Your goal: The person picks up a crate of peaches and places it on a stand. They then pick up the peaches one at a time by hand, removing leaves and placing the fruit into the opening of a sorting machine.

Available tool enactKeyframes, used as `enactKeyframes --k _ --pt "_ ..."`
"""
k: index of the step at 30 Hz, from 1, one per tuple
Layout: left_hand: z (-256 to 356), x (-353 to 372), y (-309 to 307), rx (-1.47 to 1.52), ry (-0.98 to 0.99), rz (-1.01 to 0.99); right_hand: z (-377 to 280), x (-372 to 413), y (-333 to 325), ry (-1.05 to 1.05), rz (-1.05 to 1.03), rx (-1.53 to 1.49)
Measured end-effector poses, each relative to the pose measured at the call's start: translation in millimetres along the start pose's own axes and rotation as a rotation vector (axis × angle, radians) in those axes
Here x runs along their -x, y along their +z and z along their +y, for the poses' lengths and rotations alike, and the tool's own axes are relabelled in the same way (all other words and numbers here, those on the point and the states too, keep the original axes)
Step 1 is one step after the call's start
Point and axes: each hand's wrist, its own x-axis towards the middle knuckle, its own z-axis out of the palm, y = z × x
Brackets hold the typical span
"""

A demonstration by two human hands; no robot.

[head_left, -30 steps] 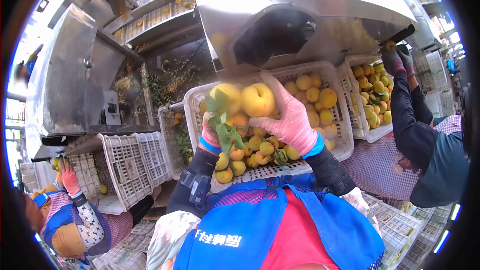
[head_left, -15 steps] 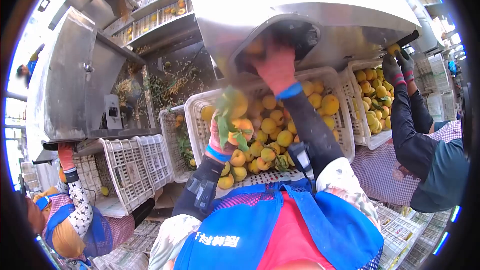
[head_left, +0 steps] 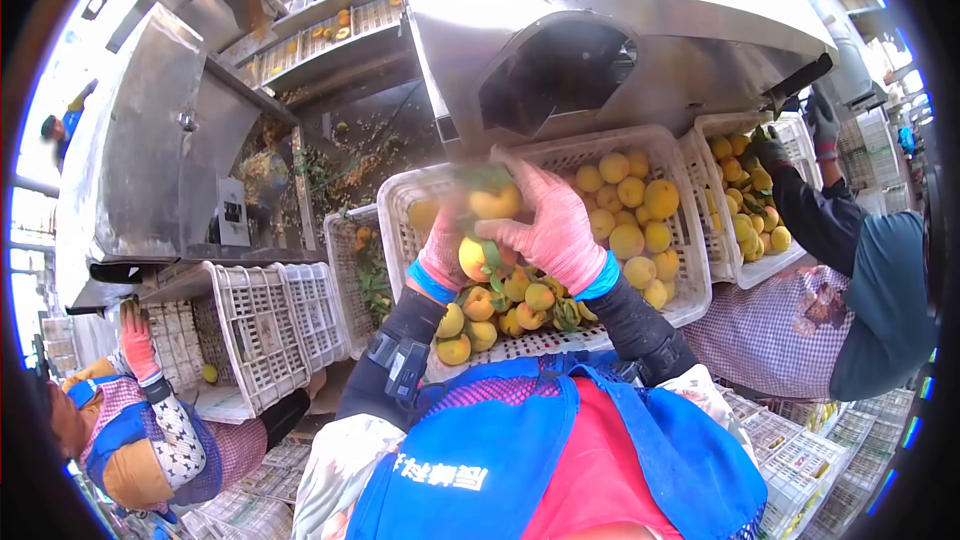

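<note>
Yellow peaches fill much of a white plastic crate (head_left: 697,240) in front of me. My left hand (head_left: 443,252), in a pink glove, is closed around peaches above the crate's left part. One held peach (head_left: 472,258) has green leaves by it. My right hand (head_left: 555,232), also pink-gloved, comes in from the right. Its thumb and fingers lie around an upper peach (head_left: 495,202) between both hands; motion blur smears the fingertips and leaves. Beyond the crate is the dark opening (head_left: 555,70) of a metal machine.
At the right, a co-worker's dark-gloved hand (head_left: 770,148) is over another peach crate (head_left: 745,275). Another co-worker's pink-gloved hand (head_left: 138,340) is at the left, near a tilted white crate (head_left: 262,330). A metal cabinet (head_left: 140,160) stands at the left.
My right hand has come out of the machine's opening and down to the peaches at my left hand. The left co-worker's hand has lowered from the cabinet's edge.
</note>
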Motion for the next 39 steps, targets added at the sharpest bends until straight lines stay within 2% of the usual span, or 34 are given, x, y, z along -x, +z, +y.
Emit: enactKeyframes --k 1,3,5,6,9,10,11,15,16,18,19,21,22,23,24,25,26,27,29,30,34,36,37,38,39 --pt "0 -4 6 -0.041 0.010 0.011 -2 -1 0 -0.076 0.070 0.090" --pt "1 -12 22 -0.124 0.029 0.033 1 -9 1 -0.054 0.164 0.051" --pt "8 -17 19 -0.269 -0.036 -0.181 10 -21 -4 -0.070 0.274 0.079" --pt "5 -12 24 -0.134 -0.060 0.001 16 -29 -7 -0.093 0.339 0.123" --pt "0 -13 15 -0.087 -0.054 0.064 36 -51 -12 -0.128 0.448 0.287" --pt "5 -13 12 -0.048 -0.133 -0.007 41 -57 -13 -0.142 0.465 0.334" --pt "6 -16 10 -0.048 -0.126 0.010 47 -64 -13 -0.159 0.479 0.379" --pt "-1 -21 3 0.089 -0.090 0.148 97 -115 2 -0.188 0.479 0.496" --pt "-4 -24 2 0.045 -0.061 0.208 106 -129 5 -0.196 0.483 0.549" --pt "0 -23 8 -0.063 -0.050 0.178 71 -142 -7 -0.264 0.691 0.784" --pt "2 -23 12 -0.117 -0.043 0.164 49 -136 -14 -0.217 0.641 0.557" --pt "7 -25 18 0.088 -0.117 0.208 14 -107 -29 -0.123 0.543 0.114" --pt "5 -25 16 -0.065 -0.009 0.135 14 -87 -24 0.099 0.452 -0.319" --pt "2 -26 14 -0.212 0.109 0.079 7 -60 -19 0.185 0.274 -0.591" --pt "8 -23 27 0.093 0.049 -0.029 13 -35 -10 0.137 0.137 -0.392" --pt "8 -25 22 0.222 0.055 -0.117 4 -19 -11 0.055 -0.011 0.038" --pt "8 -28 17 0.351 0.051 -0.206 10 -3 7 -0.049 -0.004 0.316" --pt "6 -30 9 0.385 0.034 -0.213 12 6 21 -0.033 -0.038 0.384" --pt "4 -36 6 0.455 -0.005 -0.231 11 11 24 -0.075 0.080 0.417" --pt "4 -38 9 0.403 0.020 -0.209 12 7 20 -0.101 0.114 0.398" --pt "-1 -33 19 -0.113 -0.003 0.206 15 -15 -4 -0.178 0.293 0.373" --pt "-25 -24 -9 -0.750 -0.059 0.358 18 -33 -14 -0.230 0.419 0.429" --pt "-41 -17 -17 -1.031 -0.073 0.423 25 -44 -15 -0.203 0.400 0.495" --pt "-58 -14 -37 -1.320 -0.044 0.319 35 -56 -14 -0.170 0.372 0.556" --pt "-76 -7 -53 -1.598 -0.025 0.202 52 -78 -8 -0.229 0.462 0.651"
